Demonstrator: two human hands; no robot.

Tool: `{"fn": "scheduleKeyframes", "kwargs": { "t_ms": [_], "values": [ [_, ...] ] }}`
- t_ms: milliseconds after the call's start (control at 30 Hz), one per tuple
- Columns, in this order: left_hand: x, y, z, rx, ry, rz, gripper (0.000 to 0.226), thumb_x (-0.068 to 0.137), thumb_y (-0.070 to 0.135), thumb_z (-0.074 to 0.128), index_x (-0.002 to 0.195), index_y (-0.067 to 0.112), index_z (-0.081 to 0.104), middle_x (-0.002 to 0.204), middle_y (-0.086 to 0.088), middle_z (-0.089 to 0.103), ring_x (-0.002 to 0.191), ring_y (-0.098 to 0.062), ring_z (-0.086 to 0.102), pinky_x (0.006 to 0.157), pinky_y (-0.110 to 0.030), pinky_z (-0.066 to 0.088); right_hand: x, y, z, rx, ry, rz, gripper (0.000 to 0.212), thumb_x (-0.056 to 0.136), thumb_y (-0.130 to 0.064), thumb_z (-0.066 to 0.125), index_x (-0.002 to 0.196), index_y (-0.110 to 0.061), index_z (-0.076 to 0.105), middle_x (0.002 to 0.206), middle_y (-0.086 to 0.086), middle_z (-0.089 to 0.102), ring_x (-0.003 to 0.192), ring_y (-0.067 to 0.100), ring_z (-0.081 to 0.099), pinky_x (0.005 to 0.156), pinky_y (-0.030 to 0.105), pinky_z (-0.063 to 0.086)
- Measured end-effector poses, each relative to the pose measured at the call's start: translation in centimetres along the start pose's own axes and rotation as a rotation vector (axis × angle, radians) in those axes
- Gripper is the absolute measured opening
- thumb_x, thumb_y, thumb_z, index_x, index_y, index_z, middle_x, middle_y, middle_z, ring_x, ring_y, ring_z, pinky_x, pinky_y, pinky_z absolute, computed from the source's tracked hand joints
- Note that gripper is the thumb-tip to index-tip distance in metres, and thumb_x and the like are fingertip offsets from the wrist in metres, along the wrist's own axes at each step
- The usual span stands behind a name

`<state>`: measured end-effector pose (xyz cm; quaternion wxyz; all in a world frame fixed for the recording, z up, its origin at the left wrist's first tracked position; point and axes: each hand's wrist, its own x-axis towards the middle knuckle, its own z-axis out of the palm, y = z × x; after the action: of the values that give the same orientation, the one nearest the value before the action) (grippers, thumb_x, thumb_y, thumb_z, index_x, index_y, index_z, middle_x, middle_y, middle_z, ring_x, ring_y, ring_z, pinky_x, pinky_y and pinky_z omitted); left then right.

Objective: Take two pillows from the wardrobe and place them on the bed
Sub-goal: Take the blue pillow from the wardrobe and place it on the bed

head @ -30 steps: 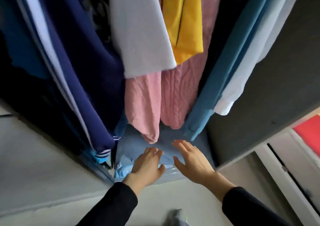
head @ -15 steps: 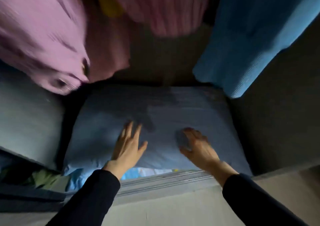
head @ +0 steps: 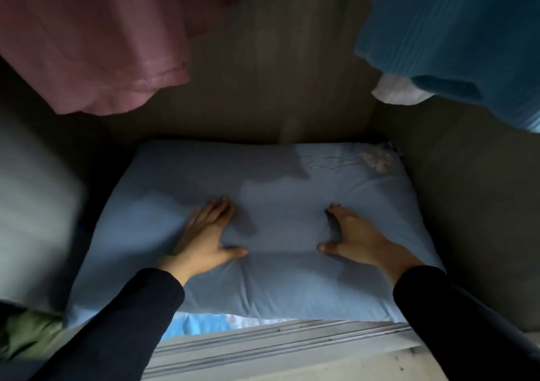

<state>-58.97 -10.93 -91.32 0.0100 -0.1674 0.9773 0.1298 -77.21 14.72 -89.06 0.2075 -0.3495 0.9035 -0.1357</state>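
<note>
Inside the wardrobe, I am pressing my left hand (head: 204, 236) and right hand (head: 355, 237) flat, grip wide and holding nothing, on the blue pillow (head: 263, 278) lying on its floor beneath hanging clothes (head: 96, 44). First pickup is starting; next, closing on its edges.

The wardrobe floor (head: 455, 234) is dark and mostly hidden under a pale blue pillow (head: 277, 287) lying flat, pushed up near the back wall. There's a brighter blue bit of fabric (head: 198, 325) peeking out from under the pillow's front edge, right by the ridged sliding-door track (head: 277, 342).
</note>
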Motion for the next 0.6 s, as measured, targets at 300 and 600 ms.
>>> {"fn": "scheduleKeyframes", "kwargs": {
  "t_ms": [300, 600],
  "values": [
    [-1.4, 3.5, 0.8, -0.01, 0.334, -0.018, 0.028, 0.083, 0.003, 0.055, 0.106, 0.013, 0.067, 0.119, -0.013, 0.066, 0.114, -0.028, 0.059, 0.112, -0.046, 0.022, -2.5, -3.3, 2.1, -0.214, 0.239, 0.03, 0.042, 0.091, -0.013, 0.043, 0.132, -0.021, 0.045, 0.143, 0.015, 0.046, 0.128, 0.029, 0.046, 0.106, 0.034, 0.036],
    [-7.1, 6.4, -13.0, -0.278, 0.532, -0.116, 0.021, 0.086, 0.016, 0.046, 0.085, 0.012, 0.067, 0.085, -0.016, 0.073, 0.077, -0.036, 0.066, 0.086, -0.045, 0.048, -14.3, -11.7, -6.0, 0.112, 0.548, 0.012, 0.004, 0.087, -0.012, 0.051, 0.091, -0.013, 0.05, 0.09, 0.015, 0.061, 0.079, 0.04, 0.059, 0.059, 0.039, 0.044]
  ]
}}
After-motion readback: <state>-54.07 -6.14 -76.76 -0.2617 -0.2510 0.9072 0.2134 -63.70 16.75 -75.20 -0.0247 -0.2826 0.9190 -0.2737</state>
